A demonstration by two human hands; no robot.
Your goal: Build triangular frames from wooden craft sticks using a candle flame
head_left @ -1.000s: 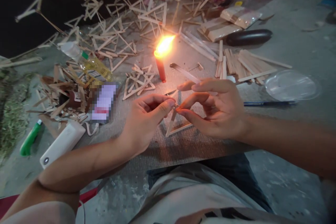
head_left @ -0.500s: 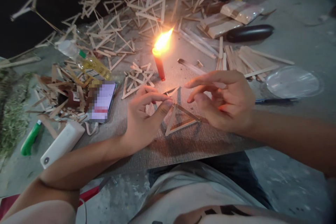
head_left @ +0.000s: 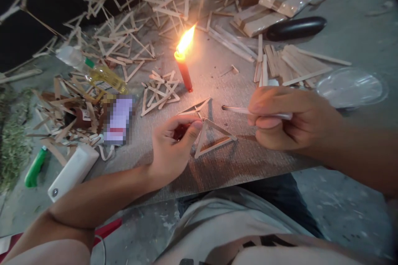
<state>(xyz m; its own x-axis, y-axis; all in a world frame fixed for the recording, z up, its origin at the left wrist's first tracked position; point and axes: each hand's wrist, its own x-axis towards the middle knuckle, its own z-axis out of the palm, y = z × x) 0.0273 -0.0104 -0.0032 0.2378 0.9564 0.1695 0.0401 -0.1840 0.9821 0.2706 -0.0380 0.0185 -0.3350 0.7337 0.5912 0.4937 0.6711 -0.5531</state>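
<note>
My left hand (head_left: pixel 175 145) is closed, thumb and fingers pinching the joint between two popsicle-stick triangles. The nearer stick triangle (head_left: pixel 214 148) lies in front of the fingertips, and the farther triangle (head_left: pixel 199 105) sits just beyond them, partly hidden by the hand. My right hand (head_left: pixel 286 118) is closed around a clear glue stick (head_left: pixel 236 109), whose dark, scorched tip points left toward the triangles. Beyond both hands a red candle (head_left: pixel 184 72) stands upright and burns with a tall flame.
Joined stick frames (head_left: pixel 124 37) crowd the back left. A small stick frame (head_left: pixel 161 91) lies left of the candle. Loose popsicle sticks (head_left: pixel 295 64) and a clear plastic lid (head_left: pixel 351 87) lie right. A phone (head_left: pixel 120 120), white power bank (head_left: pixel 73 172) and oil bottle (head_left: pixel 105 76) are left.
My right hand has picked up the glue stick from the table and drawn back to the right with it. My left hand stays at the triangles' joint.
</note>
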